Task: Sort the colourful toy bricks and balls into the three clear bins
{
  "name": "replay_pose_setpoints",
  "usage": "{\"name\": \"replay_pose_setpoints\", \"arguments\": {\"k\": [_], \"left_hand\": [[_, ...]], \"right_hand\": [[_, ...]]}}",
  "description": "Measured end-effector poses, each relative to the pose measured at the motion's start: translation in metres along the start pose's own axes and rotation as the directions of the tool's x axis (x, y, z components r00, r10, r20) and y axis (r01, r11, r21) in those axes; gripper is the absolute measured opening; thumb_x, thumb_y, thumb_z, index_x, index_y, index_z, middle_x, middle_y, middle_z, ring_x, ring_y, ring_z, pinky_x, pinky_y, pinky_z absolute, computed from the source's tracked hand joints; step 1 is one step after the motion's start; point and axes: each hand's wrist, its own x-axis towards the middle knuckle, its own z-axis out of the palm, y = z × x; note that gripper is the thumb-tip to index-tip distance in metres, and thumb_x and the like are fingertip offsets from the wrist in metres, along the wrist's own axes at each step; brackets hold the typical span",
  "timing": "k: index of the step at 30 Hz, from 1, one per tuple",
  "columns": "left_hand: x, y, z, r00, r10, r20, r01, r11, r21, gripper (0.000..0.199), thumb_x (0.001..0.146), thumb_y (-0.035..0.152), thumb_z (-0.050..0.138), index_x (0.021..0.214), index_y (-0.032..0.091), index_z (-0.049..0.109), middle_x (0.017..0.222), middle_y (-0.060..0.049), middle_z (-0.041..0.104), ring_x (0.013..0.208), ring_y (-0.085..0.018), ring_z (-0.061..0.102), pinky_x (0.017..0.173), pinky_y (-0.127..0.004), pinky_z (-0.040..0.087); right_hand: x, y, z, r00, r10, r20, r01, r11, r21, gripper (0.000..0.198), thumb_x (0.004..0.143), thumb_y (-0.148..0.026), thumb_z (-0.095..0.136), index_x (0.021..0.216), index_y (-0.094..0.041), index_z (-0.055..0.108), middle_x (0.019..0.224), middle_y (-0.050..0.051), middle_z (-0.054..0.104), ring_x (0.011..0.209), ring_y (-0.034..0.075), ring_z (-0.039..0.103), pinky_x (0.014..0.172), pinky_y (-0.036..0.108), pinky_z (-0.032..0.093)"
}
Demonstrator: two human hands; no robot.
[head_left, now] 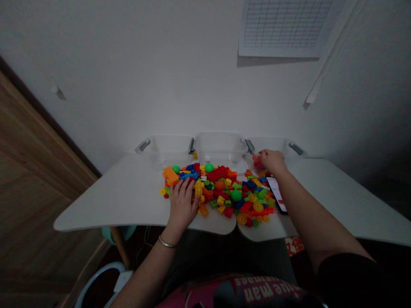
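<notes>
A mixed pile of colourful plastic toy building blocks (pixel 220 185) spreads over the white table. My left hand (pixel 182 197) lies over the pile's left side, palm down with fingers apart, touching blocks. Beside its thumb are yellow blocks (pixel 198 188); blue blocks (pixel 189 175) lie just beyond the fingertips. My right hand (pixel 272 161) reaches to the right clear plastic bin (pixel 269 143), its fingers loosely bent and apart. Red pieces (pixel 257 162) show hazily by its fingertips, seemingly through the bin's wall. The undersides of the right fingers are hidden.
A middle clear bin (pixel 221 143) and a left clear bin (pixel 171 145) stand along the wall. A phone (pixel 275 192) lies right of the pile, by my right forearm. Two tabletops (pixel 105 201) meet at a curved notch in front. A printed sheet (pixel 285 28) hangs above.
</notes>
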Motion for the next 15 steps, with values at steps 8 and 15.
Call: {"name": "replay_pose_setpoints", "arguments": {"k": [8,15], "left_hand": [[-0.0006,-0.0004,0.0016,1.0,0.008,-0.009,-0.008,1.0,-0.003,0.052,0.091,0.036,0.046,0.138,0.012,0.048,0.143,-0.015,0.048,0.131,-0.034,0.039,0.113,-0.056,0.024],[-0.0001,-0.0018,0.0007,1.0,0.019,-0.016,-0.019,1.0,-0.008,0.052,0.092,0.035,0.046,0.138,0.011,0.047,0.143,-0.015,0.048,0.131,-0.034,0.038,0.114,-0.056,0.024]], "right_hand": [[-0.0068,0.0011,-0.0013,0.998,-0.062,-0.013,0.059,0.986,-0.156,0.047,0.095,-0.026,0.028,0.101,-0.011,0.073,0.1,0.018,0.072,0.094,0.029,0.066,0.08,0.037,0.042],[-0.0069,0.0061,-0.0006,0.965,-0.108,-0.241,0.16,0.965,0.206,0.038,0.088,-0.026,0.037,0.091,-0.013,0.073,0.103,0.016,0.072,0.103,0.026,0.062,0.094,0.038,0.041]]}}
